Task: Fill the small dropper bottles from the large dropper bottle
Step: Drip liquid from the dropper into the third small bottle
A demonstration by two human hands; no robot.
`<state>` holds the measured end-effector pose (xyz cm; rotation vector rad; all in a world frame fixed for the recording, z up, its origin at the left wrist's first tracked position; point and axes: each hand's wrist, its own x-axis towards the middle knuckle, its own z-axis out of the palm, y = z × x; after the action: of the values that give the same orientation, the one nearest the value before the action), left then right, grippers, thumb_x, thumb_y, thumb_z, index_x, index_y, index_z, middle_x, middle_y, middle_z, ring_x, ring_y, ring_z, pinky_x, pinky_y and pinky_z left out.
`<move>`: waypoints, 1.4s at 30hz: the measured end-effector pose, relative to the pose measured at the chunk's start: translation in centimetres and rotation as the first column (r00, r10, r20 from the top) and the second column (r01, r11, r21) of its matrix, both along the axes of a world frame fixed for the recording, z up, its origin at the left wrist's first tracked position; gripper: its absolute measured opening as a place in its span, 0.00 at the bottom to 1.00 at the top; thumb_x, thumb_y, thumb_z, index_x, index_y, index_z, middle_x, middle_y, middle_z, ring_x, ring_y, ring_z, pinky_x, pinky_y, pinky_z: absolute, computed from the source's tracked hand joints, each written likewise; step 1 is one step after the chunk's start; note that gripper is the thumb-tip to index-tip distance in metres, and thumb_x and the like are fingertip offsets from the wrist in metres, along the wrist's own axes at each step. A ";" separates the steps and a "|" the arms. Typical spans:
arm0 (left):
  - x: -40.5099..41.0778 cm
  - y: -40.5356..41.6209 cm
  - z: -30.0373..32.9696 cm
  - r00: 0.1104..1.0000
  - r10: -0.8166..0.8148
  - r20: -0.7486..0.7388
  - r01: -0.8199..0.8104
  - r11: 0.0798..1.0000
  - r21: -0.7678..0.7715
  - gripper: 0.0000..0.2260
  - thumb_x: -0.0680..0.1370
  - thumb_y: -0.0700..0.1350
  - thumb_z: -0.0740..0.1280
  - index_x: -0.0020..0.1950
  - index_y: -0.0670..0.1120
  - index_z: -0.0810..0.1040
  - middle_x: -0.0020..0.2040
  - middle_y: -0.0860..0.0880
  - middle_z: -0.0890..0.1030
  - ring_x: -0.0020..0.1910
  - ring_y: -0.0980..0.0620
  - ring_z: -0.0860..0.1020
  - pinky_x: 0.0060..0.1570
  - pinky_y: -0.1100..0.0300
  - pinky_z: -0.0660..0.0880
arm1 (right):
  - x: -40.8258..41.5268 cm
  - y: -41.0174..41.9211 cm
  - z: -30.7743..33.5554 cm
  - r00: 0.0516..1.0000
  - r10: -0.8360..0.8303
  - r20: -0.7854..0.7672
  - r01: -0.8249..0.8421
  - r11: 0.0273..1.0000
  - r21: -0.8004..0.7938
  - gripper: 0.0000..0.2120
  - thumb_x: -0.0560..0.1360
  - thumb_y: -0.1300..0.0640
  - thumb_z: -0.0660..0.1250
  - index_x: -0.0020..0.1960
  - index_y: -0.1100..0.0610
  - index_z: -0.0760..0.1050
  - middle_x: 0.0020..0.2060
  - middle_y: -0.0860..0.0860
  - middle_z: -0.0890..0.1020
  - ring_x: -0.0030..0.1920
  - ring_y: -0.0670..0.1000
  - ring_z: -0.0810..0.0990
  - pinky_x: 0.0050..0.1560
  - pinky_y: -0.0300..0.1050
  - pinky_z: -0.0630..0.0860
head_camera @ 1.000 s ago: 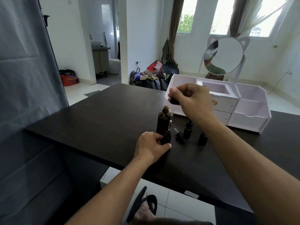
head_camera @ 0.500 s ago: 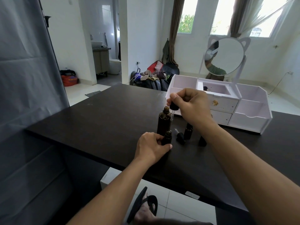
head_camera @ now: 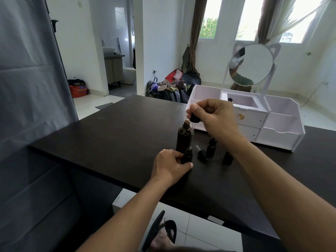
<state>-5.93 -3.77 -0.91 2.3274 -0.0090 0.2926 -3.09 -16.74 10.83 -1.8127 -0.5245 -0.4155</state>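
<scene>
A tall dark large dropper bottle (head_camera: 184,136) stands uncapped on the dark table (head_camera: 112,139). Just in front of it my left hand (head_camera: 171,166) grips a small dark bottle (head_camera: 187,155), also uncapped. My right hand (head_camera: 216,119) pinches the black bulb of the large dropper (head_camera: 194,118); its glass tube runs down with the tip at the small bottle's mouth. A small dropper cap (head_camera: 201,153) lies on the table to the right. Two more small bottles (head_camera: 212,147) (head_camera: 227,158) stand beyond it.
A white organiser (head_camera: 280,128) with drawers and a round cat-ear mirror (head_camera: 251,64) stands at the back right of the table. A grey curtain (head_camera: 31,73) hangs at the left. The table's near edge is just below my left wrist.
My right hand has lowered the dropper a little, bringing its tip down to the small bottle's mouth. My left hand and the bottles have stayed in place.
</scene>
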 end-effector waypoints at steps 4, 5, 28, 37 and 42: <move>-0.1 0.0 0.0 1.000 -0.004 0.020 0.004 1.000 -0.011 0.13 0.72 0.55 0.73 0.51 0.50 0.84 0.40 0.55 0.80 0.42 0.57 0.78 0.43 0.64 0.72 | 0.0 -0.1 1.7 1.000 -0.019 0.018 0.017 0.996 0.086 0.06 0.77 0.59 0.70 0.41 0.57 0.82 0.40 0.58 0.86 0.42 0.57 0.86 0.51 0.54 0.83; -0.2 0.0 0.1 1.000 -0.004 0.026 0.004 1.000 -0.011 0.12 0.72 0.55 0.73 0.51 0.50 0.84 0.38 0.55 0.80 0.40 0.58 0.77 0.40 0.66 0.70 | 0.2 -0.1 2.2 0.999 -0.027 0.018 0.025 0.993 0.117 0.06 0.77 0.59 0.70 0.41 0.57 0.82 0.40 0.58 0.86 0.43 0.57 0.86 0.51 0.53 0.83; -0.7 0.0 0.1 0.999 0.014 0.034 -0.010 0.994 -0.105 0.16 0.71 0.54 0.75 0.54 0.48 0.83 0.39 0.56 0.78 0.40 0.59 0.77 0.42 0.66 0.72 | 5.2 2.2 -1.4 0.992 -0.109 -0.069 0.107 0.994 -0.028 0.11 0.79 0.57 0.67 0.39 0.47 0.80 0.42 0.53 0.86 0.46 0.54 0.85 0.56 0.58 0.80; -1.0 0.0 0.4 0.999 0.000 0.049 0.005 0.995 -0.103 0.15 0.71 0.54 0.75 0.53 0.48 0.83 0.41 0.53 0.80 0.43 0.55 0.79 0.47 0.60 0.77 | 5.4 2.0 -2.6 0.990 -0.129 -0.063 0.127 0.991 -0.042 0.12 0.79 0.56 0.66 0.38 0.47 0.81 0.41 0.52 0.86 0.47 0.55 0.84 0.55 0.58 0.80; -1.0 0.0 0.5 0.999 0.001 0.036 0.002 0.994 -0.107 0.15 0.71 0.53 0.75 0.53 0.48 0.83 0.42 0.52 0.81 0.43 0.55 0.79 0.48 0.59 0.77 | 5.2 2.1 -2.5 0.990 -0.138 -0.037 0.136 0.989 -0.059 0.11 0.79 0.57 0.66 0.40 0.48 0.81 0.42 0.52 0.86 0.46 0.55 0.84 0.53 0.57 0.81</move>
<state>-6.97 -3.78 -0.40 2.2158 -0.0111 0.3264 2.11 -14.60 8.29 -1.9142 -0.3880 -0.4603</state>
